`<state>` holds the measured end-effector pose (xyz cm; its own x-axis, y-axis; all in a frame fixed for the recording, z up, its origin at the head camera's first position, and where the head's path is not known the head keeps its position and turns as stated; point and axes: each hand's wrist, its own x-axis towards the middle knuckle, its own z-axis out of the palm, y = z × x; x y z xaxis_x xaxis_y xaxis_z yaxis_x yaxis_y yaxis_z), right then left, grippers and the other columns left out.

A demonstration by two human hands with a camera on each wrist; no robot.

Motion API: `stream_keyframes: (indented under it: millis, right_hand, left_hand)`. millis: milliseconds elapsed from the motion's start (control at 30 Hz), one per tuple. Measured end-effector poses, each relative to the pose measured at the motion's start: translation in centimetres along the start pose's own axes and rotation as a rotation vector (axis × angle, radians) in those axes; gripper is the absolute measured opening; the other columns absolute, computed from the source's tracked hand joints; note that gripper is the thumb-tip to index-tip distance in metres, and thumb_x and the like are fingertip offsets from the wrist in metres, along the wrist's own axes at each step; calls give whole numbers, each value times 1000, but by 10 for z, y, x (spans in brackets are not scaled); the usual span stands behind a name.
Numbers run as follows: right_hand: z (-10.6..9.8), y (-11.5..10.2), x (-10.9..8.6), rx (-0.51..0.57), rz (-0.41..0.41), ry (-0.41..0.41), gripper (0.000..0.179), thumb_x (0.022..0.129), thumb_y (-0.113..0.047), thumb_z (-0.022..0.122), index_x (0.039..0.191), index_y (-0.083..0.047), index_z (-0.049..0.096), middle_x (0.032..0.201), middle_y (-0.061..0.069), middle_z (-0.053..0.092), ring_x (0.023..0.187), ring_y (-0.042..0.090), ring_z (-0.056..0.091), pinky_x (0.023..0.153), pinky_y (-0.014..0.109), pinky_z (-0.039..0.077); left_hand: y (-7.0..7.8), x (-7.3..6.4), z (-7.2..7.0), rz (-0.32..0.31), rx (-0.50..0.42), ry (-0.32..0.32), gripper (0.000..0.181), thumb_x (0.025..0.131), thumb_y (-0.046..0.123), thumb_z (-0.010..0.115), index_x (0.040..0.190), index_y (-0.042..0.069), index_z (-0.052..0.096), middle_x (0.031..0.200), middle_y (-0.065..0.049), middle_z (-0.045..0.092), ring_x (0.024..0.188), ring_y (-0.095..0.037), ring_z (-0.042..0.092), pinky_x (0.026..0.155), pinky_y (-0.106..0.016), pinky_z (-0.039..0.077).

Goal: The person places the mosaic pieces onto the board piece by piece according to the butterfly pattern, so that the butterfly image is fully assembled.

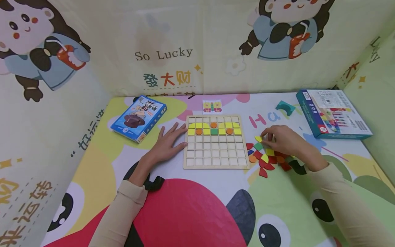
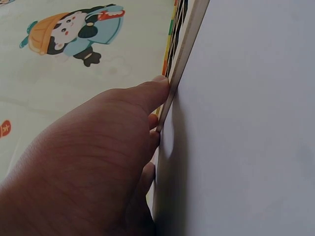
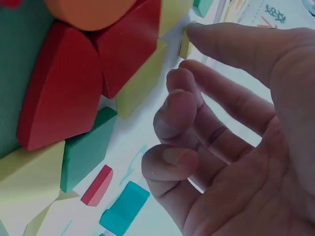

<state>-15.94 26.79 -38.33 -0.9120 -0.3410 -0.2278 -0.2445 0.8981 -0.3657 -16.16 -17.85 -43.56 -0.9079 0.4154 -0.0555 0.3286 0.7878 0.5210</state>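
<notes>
The left hand (image 1: 168,144), fingers spread, touches the board (image 1: 214,146); the right hand (image 1: 282,140) pinches a yellow piece (image 1: 258,138) right of it, long axis roughly sideways. "So Lucky" is printed on the wall (image 1: 216,80). A card (image 1: 212,106) lies beyond the board, between a blue box (image 1: 140,118) and a teal box (image 1: 337,115); loose pieces (image 1: 272,160) sit near the right hand.

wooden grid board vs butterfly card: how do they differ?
Size: the wooden grid board is larger than the butterfly card.
Surface: the board has square cells, some filled with tiles; the card bears a flat picture.
Contact: the left hand touches the board; the card lies beyond, untouched.
Both show yellow and green.
</notes>
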Motion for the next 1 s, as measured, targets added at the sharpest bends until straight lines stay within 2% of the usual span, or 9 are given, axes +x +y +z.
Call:
stream_keyframes:
  millis: [300, 433, 600, 700, 833, 1000]
  right_hand:
    - [2, -2, 3, -24, -28, 19, 36, 94, -21, 80, 124, -4, 73, 96, 7, 71, 85, 18, 59, 70, 26, 54]
    - [0, -14, 7, -22, -9, 42, 36, 94, -23, 80, 123, -3, 73, 97, 9, 72, 86, 20, 59, 67, 25, 55]
    - [7, -46, 20, -18, -23, 51, 38, 94, -28, 81, 123, -5, 74, 96, 8, 71, 83, 20, 60, 63, 25, 53]
    - [16, -70, 31, -40, -89, 77, 36, 94, -28, 81, 121, -5, 75, 95, 7, 70, 83, 20, 59, 65, 28, 54]
    - [28, -106, 45, -73, -203, 112, 30, 94, -27, 80, 115, -6, 77, 93, 5, 70, 86, 20, 59, 74, 32, 56]
    - [39, -145, 62, -72, -265, 96, 27, 96, -29, 79, 114, -9, 78, 93, 3, 69, 84, 18, 60, 73, 32, 56]
  left_hand:
    - [-3, 0, 2, -7, 2, -6, 67, 105, 49, 59, 165, 25, 40, 177, 3, 29, 170, -27, 8, 133, -65, -11]
    - [-2, 0, 1, -2, 4, -6, 68, 104, 49, 60, 165, 25, 40, 177, 2, 30, 170, -28, 8, 133, -66, -10]
    - [-1, -1, -1, 4, -2, 0, 68, 104, 47, 61, 164, 24, 41, 176, 2, 31, 170, -28, 9, 133, -65, -10]
    - [-1, -2, -1, 5, -8, 2, 67, 104, 47, 61, 164, 24, 42, 176, 2, 31, 169, -28, 9, 133, -65, -10]
    - [-2, -1, 0, 8, -6, 4, 67, 104, 47, 60, 164, 24, 41, 177, 2, 31, 170, -29, 9, 133, -66, -11]
    - [-1, -2, 0, 11, -15, -1, 67, 104, 47, 60, 164, 24, 41, 177, 2, 31, 170, -28, 9, 133, -65, -11]
